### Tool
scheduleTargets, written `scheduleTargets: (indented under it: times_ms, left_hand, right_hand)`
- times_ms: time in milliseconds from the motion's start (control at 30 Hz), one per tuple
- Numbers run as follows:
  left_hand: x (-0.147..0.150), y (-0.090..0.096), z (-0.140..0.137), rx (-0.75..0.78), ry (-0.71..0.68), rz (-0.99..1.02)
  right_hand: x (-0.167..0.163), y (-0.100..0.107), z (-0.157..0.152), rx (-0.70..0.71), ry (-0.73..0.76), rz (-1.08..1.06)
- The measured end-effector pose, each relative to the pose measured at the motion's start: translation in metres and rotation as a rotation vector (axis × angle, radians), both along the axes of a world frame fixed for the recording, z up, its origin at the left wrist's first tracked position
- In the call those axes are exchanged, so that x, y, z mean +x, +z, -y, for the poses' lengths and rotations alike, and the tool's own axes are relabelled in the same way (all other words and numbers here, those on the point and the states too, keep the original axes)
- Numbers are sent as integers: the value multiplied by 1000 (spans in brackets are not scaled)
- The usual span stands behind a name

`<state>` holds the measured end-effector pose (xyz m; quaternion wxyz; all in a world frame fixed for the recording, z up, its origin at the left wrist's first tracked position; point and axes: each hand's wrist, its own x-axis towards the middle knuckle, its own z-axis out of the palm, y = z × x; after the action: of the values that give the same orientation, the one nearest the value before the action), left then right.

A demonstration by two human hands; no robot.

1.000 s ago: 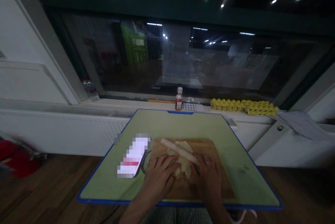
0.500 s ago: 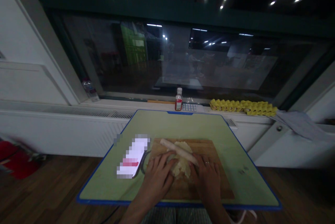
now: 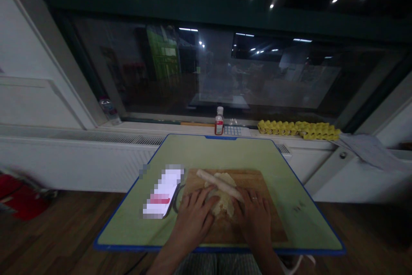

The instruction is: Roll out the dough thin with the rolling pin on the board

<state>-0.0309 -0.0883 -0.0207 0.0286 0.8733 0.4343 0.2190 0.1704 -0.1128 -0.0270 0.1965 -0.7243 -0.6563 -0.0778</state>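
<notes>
A pale wooden rolling pin [image 3: 214, 179] lies aslant across a flattened, ragged-edged sheet of dough [image 3: 222, 207]. Under the dough is a wooden cutting board [image 3: 272, 223]. My right hand [image 3: 255, 215] is at the pin's near right end, thumb and forefinger against it; that end is partly hidden by the fingers. On the left of the dough my left hand [image 3: 195, 213] lies with fingers stretched out over the board, the index fingertip close to the pin and the thumb by the dough. Whether that fingertip touches the pin I cannot tell.
The board rests on a green folding table [image 3: 138, 228] with a blue rim. A lit phone [image 3: 162, 193], pixelated, lies left of the board. On the windowsill stand a small red-labelled bottle [image 3: 219, 121], yellow egg cartons [image 3: 298, 130] and a clear plastic bottle [image 3: 109, 111]; a grey cloth [image 3: 367, 148] hangs at right.
The view has shifted very slightly. My hands, the rolling pin and the dough keep nearly the same positions.
</notes>
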Motion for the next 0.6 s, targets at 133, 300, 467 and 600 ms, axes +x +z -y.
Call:
scheduleTargets:
  times_ms: [133, 300, 467, 600]
  left_hand:
    - [1, 0, -1, -1, 23, 1]
    - [0, 1, 0, -5, 10, 9]
    - [-3, -5, 1, 91, 68, 109]
    - [-2, -8, -1, 195, 161, 102]
  right_hand:
    - [0, 0, 1, 1, -4, -5]
    - [0, 1, 1, 3, 6, -9]
    - [0, 2, 1, 23, 53, -15]
    - [0, 0, 0, 74, 142, -55]
